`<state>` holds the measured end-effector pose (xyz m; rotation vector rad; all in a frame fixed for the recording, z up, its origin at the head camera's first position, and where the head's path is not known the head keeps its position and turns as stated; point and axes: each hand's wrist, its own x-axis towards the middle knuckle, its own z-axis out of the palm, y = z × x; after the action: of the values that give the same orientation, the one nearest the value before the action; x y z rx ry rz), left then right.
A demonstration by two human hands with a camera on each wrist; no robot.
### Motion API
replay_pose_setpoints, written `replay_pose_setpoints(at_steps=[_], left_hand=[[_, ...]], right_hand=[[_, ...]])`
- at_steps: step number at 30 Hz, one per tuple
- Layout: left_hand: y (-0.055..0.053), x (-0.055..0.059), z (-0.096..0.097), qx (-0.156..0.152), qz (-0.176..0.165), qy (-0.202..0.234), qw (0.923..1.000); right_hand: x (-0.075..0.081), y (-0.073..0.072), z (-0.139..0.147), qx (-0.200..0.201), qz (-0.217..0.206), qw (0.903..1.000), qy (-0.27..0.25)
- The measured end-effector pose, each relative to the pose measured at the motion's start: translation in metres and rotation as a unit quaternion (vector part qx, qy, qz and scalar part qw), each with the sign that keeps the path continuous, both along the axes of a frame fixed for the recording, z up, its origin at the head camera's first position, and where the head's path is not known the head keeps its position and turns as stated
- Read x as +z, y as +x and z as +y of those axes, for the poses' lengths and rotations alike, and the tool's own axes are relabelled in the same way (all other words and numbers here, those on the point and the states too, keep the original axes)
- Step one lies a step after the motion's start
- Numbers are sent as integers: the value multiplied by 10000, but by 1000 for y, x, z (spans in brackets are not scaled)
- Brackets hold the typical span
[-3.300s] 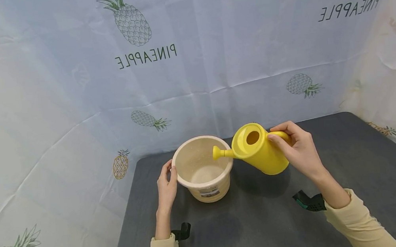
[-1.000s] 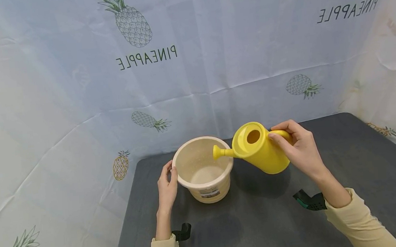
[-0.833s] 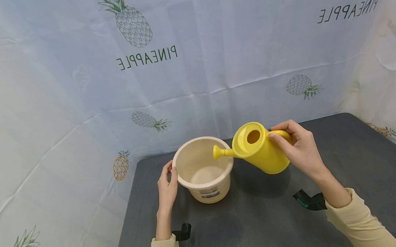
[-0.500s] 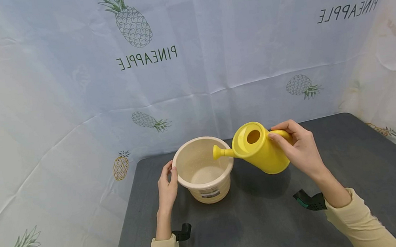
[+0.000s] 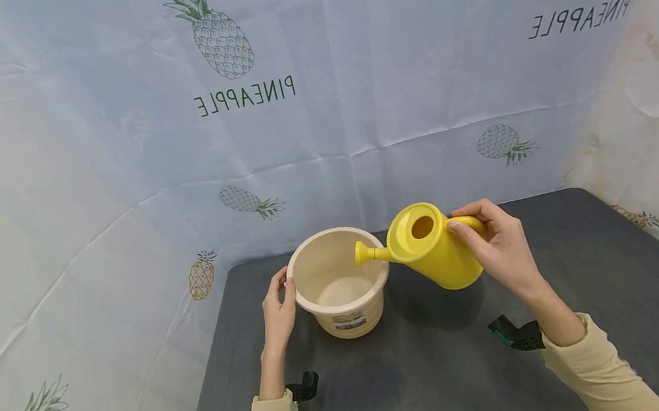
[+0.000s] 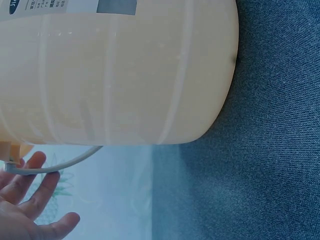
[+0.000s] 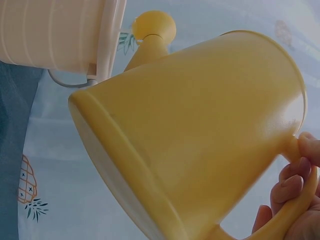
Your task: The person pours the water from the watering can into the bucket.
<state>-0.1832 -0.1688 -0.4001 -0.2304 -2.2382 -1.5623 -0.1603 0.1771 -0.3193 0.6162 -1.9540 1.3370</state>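
My right hand point(image 5: 501, 246) grips the handle of a yellow watering can point(image 5: 445, 260), which is held above the table and tilted toward the left. Its spout head point(image 5: 361, 253) hangs over the mouth of a cream plastic bucket point(image 5: 350, 316). In the right wrist view the fingers point(image 7: 290, 190) curl around the can's handle. At the bucket's left side, my left hand point(image 5: 277, 313) holds the rim with thumb and fingers. The left wrist view shows its lower fingers point(image 6: 42, 192) beside the bucket's wire handle point(image 6: 75, 161); the thumb is hidden there. No falling water can be made out.
The bucket stands upright on a dark grey table point(image 5: 418, 382), near its back edge. A pale cloth point(image 5: 321, 120) printed with pineapples hangs behind and at both sides. Black straps with mounts point(image 5: 304, 386) sit on both wrists.
Hardly anything moves. Compared with the earliest frame, the watering can sits very slightly higher and farther right; both hands keep their holds, and the bucket stays in place.
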Motion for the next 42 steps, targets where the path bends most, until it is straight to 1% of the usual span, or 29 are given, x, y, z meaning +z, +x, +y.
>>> replay_pose_setpoints(at_steps=[8, 13, 31, 42], left_hand=[[0, 0, 0, 3, 19, -17, 10000], [0, 0, 0, -46, 18, 20, 10000], [1, 1, 1, 10, -13, -59, 10000], [1, 0, 1, 35, -3, -77, 10000]], right_hand=[[-1, -1, 1, 44, -5, 10000, -42], [-1, 0, 1, 43, -28, 10000, -35], [0, 0, 1, -19, -18, 10000, -18], [-2, -1, 2, -42, -19, 10000, 3]])
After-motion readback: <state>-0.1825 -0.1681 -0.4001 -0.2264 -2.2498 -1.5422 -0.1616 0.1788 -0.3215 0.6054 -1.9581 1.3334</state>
